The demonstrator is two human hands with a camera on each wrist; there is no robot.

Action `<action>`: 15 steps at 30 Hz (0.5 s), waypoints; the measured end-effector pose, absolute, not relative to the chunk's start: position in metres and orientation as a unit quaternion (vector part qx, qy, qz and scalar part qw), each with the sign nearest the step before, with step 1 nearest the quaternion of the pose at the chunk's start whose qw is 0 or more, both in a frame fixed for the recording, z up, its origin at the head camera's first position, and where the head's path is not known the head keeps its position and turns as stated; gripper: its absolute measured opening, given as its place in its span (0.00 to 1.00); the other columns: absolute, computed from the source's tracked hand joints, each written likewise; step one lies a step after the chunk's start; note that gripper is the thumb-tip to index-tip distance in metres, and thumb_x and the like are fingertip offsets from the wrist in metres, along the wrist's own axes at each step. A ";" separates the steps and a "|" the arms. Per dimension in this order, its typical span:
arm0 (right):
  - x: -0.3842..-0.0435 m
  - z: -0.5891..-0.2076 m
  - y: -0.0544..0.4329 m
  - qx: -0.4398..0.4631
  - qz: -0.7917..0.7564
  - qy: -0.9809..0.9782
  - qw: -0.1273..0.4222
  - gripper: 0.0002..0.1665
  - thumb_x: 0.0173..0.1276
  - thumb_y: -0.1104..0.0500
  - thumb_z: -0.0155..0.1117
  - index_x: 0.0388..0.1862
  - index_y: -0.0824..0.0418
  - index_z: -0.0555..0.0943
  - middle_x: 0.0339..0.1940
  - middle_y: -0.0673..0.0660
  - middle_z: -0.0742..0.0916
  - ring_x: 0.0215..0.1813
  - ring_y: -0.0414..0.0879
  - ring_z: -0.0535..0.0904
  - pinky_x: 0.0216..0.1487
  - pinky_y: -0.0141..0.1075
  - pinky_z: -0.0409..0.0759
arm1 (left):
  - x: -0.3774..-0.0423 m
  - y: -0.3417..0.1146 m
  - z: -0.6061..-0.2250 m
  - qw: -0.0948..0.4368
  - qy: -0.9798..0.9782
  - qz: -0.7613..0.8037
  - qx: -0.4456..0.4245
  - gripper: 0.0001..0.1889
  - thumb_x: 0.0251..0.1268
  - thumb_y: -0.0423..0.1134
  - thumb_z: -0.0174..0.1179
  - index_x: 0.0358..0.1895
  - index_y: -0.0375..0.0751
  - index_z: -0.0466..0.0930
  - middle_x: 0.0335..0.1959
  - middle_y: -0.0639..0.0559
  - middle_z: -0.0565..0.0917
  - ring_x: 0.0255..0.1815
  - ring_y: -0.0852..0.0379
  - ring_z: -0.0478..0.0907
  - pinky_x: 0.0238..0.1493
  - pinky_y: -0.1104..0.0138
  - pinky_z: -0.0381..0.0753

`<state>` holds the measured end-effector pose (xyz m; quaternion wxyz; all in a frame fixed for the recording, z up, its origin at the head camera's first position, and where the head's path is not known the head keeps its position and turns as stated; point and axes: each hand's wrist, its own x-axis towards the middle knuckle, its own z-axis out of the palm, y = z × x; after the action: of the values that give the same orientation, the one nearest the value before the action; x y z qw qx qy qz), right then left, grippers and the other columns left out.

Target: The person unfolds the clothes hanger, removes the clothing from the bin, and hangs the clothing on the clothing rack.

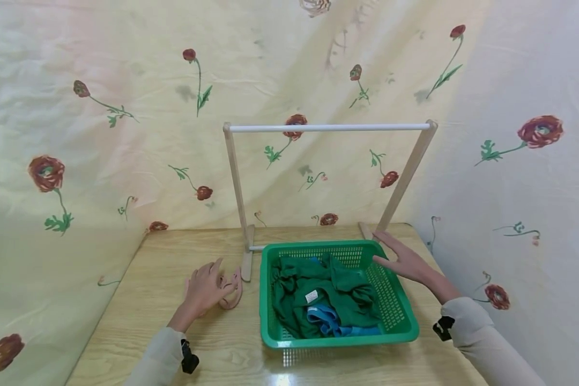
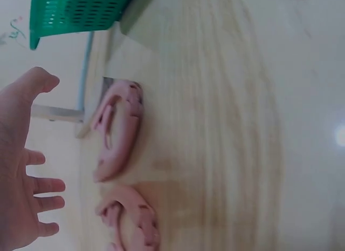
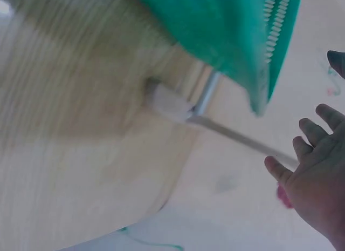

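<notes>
My left hand (image 1: 203, 288) hovers over the table's left side with fingers spread and nothing in them. Below and beside it lie two pink plastic loops, a farther one (image 2: 129, 132) and a nearer one (image 2: 148, 226), jointed along their length like folded hangers. A green perforated basket (image 1: 338, 342) sits in the middle, holding crumpled dark green clothing (image 1: 335, 287) with a white tag (image 1: 311, 296) and some blue cloth (image 1: 322, 314). At the basket's far right corner my right hand (image 1: 405, 261) is held with straight, parted fingers, thumb over the rim, gripping nothing.
Behind the basket stands a rack with a white top bar (image 1: 328, 128), wooden uprights (image 1: 401, 185) and feet (image 1: 247, 265). Flowered cloth (image 1: 140, 128) hangs around the wooden table (image 1: 231, 348) at the back and both sides.
</notes>
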<state>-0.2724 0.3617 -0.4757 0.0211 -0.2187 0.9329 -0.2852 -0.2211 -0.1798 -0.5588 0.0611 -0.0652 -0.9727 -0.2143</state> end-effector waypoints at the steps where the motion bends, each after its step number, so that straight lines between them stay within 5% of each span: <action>1: -0.273 -0.478 0.365 -0.218 -0.293 0.931 0.023 0.45 0.77 0.46 0.60 0.83 0.59 0.54 0.82 0.71 0.58 0.80 0.75 0.51 0.69 0.75 0.57 | -0.220 -0.181 -0.561 0.052 -0.974 -0.212 -0.064 0.45 0.65 0.58 0.63 0.77 0.33 0.61 0.69 0.29 0.73 0.71 0.30 0.69 0.71 0.33 0.62; 15: -0.271 -0.496 0.385 -0.222 -0.286 0.932 0.036 0.41 0.78 0.48 0.59 0.81 0.64 0.58 0.80 0.74 0.61 0.77 0.78 0.56 0.65 0.76 0.62 | -0.215 -0.185 -0.574 0.021 -0.979 -0.192 -0.068 0.52 0.58 0.66 0.64 0.75 0.29 0.61 0.66 0.28 0.75 0.69 0.30 0.70 0.70 0.34 0.63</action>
<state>-0.2707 0.3854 -0.4964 0.0362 -0.2216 0.9316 -0.2857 -0.2146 -0.1846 -0.5737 0.0209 -0.0677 -0.9788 -0.1921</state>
